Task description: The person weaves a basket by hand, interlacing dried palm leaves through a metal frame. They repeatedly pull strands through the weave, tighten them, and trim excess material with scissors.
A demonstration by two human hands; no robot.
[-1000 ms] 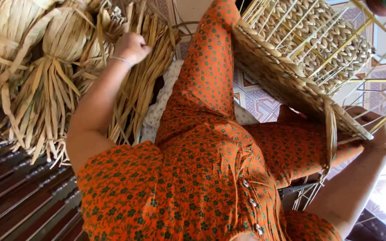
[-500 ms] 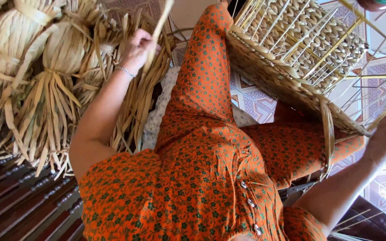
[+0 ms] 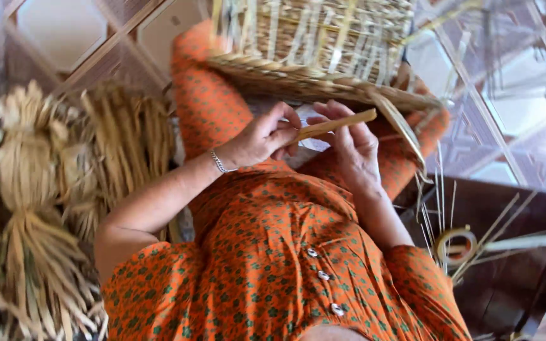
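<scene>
Observation, head view. The person sits in an orange patterned dress (image 3: 266, 252) with both hands raised over the lap.

Left hand (image 3: 261, 137): fingers curled, thumb and forefinger pressed together, pinching the near end of a flat tan strip (image 3: 336, 124). A thin silver bracelet (image 3: 220, 162) sits at that wrist.

Right hand (image 3: 352, 146): fingers (image 3: 330, 112) loosely bent and slightly spread, lying behind and under the strip's middle stretch. The strip touches them; whether the thumb clamps it cannot be told from this angle.

Strip position: it runs from the left fingertips across the right fingers, and its free end pokes out just past them, tilted a little upward. It lies just below the rim of a half-woven basket (image 3: 311, 44).

Basket: rests on the knees, directly beyond both sets of fingertips, near but apart from them. Braided rim toward the hands, loose upright stakes above it.

Away from the left fingers, well apart on that side: bundles of dried straw (image 3: 39, 208) on the floor. Beyond the right wrist: loose thin strands and a small coiled strip (image 3: 455, 243) on a dark surface.
</scene>
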